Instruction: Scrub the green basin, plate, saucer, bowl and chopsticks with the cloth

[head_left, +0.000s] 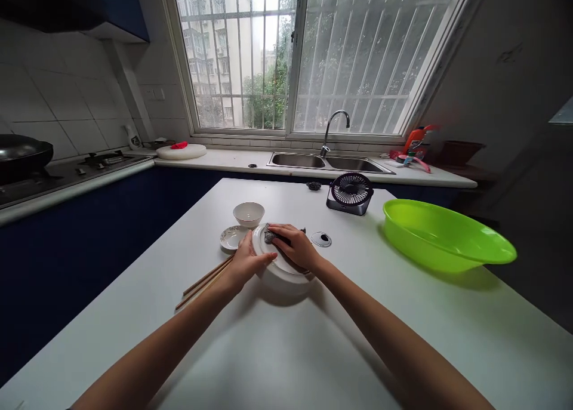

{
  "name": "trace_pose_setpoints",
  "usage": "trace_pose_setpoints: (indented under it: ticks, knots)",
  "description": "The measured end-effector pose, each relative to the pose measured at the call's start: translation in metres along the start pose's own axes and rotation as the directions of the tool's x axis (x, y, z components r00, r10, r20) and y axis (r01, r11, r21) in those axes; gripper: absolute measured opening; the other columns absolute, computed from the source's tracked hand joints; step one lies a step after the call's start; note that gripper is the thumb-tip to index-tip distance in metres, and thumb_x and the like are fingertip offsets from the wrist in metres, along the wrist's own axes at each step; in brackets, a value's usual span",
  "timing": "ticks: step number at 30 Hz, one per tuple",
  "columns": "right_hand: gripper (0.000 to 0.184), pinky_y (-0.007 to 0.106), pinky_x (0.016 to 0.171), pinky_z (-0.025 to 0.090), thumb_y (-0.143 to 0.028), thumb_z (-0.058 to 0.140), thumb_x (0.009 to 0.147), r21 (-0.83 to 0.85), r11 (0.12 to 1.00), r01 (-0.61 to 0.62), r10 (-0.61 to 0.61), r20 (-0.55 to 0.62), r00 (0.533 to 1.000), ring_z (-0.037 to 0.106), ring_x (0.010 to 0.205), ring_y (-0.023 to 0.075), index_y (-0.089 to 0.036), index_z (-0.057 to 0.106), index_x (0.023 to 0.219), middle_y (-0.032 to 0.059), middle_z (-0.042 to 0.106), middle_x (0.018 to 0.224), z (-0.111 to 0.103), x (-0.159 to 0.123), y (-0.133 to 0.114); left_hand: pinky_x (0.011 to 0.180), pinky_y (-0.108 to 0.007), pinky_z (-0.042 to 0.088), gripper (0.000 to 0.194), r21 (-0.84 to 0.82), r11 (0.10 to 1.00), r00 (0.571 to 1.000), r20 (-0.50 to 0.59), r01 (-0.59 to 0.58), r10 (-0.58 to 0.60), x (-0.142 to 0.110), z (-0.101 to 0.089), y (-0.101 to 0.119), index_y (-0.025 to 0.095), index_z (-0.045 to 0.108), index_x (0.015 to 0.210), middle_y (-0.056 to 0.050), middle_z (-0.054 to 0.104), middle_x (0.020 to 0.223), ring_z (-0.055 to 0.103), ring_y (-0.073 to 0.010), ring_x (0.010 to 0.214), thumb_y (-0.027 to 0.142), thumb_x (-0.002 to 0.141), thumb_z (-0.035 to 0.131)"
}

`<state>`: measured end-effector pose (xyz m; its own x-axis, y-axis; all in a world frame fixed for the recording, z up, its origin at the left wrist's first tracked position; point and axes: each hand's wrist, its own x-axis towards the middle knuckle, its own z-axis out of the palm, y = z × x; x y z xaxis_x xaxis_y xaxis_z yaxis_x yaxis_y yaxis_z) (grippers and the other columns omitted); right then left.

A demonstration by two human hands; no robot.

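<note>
My left hand (245,264) grips the left rim of a white plate (289,274), its thumb lying over the upper face. The plate is tilted and held over the table. My right hand (295,247) presses a grey steel wool scrubber (269,234) against the plate near its far left edge, fingers closed over it. Part of the plate is hidden by my right hand. Just left of the plate are a small floral-edged dish (231,239) and a white bowl (249,213). Several wooden chopsticks (203,281) lie beside my left hand.
A green basin (447,237) stands on the table's right side. A small black fan (351,192), a dark scrubber (314,185) and a round table fitting (321,239) lie beyond my hands. The sink (299,160) and faucet (333,129) are behind the table.
</note>
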<state>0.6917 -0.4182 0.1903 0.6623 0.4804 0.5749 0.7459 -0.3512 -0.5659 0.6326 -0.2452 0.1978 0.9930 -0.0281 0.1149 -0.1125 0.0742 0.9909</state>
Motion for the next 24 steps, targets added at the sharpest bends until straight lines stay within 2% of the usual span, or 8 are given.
trace_pose_setpoints:
  ticks: [4,6,9,12,14,17,24]
  knots:
    - [0.033,0.047,0.108,0.048,-0.027,0.057,0.095,0.063,0.996,0.060,-0.063,0.044,0.997,0.059,0.125,0.0241,-0.026,0.067,0.126,0.0071,0.065,0.132,-0.004,-0.001,-0.003,0.093,-0.041,0.051,0.067,-0.026,0.998,0.998,0.039,0.058,-0.057,0.000,0.002,0.010,0.018,0.059,0.117,-0.009,0.069,0.111,0.064,-0.0297,0.107,0.026,0.056,0.087]
    - [0.033,0.047,0.109,0.048,-0.028,0.056,0.096,0.076,0.994,0.084,-0.088,0.060,0.994,0.058,0.126,0.0239,-0.028,0.067,0.127,0.0061,0.065,0.132,-0.006,-0.002,-0.004,0.096,-0.040,0.050,0.066,-0.051,0.996,0.998,0.017,0.069,-0.068,0.001,0.002,0.012,0.019,0.060,0.117,-0.009,0.069,0.116,0.062,-0.0303,0.112,0.025,0.057,0.085]
    - [0.033,0.049,0.109,0.047,-0.030,0.055,0.097,0.079,0.990,0.118,-0.123,0.067,0.990,0.058,0.126,0.0248,-0.027,0.066,0.127,0.0070,0.067,0.129,-0.009,-0.005,-0.006,0.099,-0.038,0.046,0.055,-0.104,0.991,0.996,-0.026,0.088,-0.091,0.003,0.002,0.011,0.018,0.062,0.116,-0.008,0.068,0.119,0.059,-0.0297,0.118,0.026,0.063,0.076]
    - [0.033,0.050,0.108,0.048,-0.030,0.055,0.098,0.073,0.989,0.131,-0.137,0.084,0.987,0.058,0.125,0.0256,-0.027,0.066,0.128,0.0073,0.068,0.128,-0.013,-0.009,-0.010,0.093,-0.036,0.048,0.045,-0.153,0.983,0.995,0.019,0.103,-0.101,0.004,0.001,0.006,0.017,0.063,0.111,-0.007,0.071,0.110,0.063,-0.0277,0.109,0.027,0.067,0.068]
    - [0.033,0.049,0.106,0.050,-0.030,0.055,0.098,0.065,0.989,0.132,-0.138,0.095,0.986,0.059,0.124,0.0253,-0.028,0.065,0.129,0.0066,0.068,0.128,-0.017,-0.013,-0.011,0.091,-0.036,0.049,0.048,-0.177,0.979,0.995,0.043,0.099,-0.093,0.005,0.000,0.003,0.017,0.063,0.113,-0.007,0.071,0.109,0.064,-0.0267,0.106,0.029,0.067,0.070]
    - [0.034,0.048,0.105,0.051,-0.029,0.054,0.098,0.056,0.989,0.137,-0.143,0.115,0.983,0.060,0.123,0.0248,-0.029,0.064,0.131,0.0064,0.066,0.130,-0.022,-0.020,-0.013,0.096,-0.038,0.048,0.056,-0.183,0.979,0.995,0.044,0.095,-0.088,0.005,0.001,-0.001,0.016,0.063,0.119,-0.010,0.069,0.118,0.062,-0.0280,0.111,0.034,0.067,0.074]
    - [0.033,0.047,0.107,0.049,-0.028,0.053,0.099,0.040,0.984,0.173,-0.177,0.154,0.972,0.058,0.126,0.0254,-0.028,0.065,0.129,0.0073,0.064,0.134,-0.031,-0.035,-0.021,0.100,-0.043,0.046,0.069,-0.186,0.974,0.990,-0.032,0.129,-0.137,0.006,0.002,-0.005,0.013,0.058,0.127,-0.013,0.069,0.116,0.062,-0.0301,0.110,0.033,0.064,0.076]
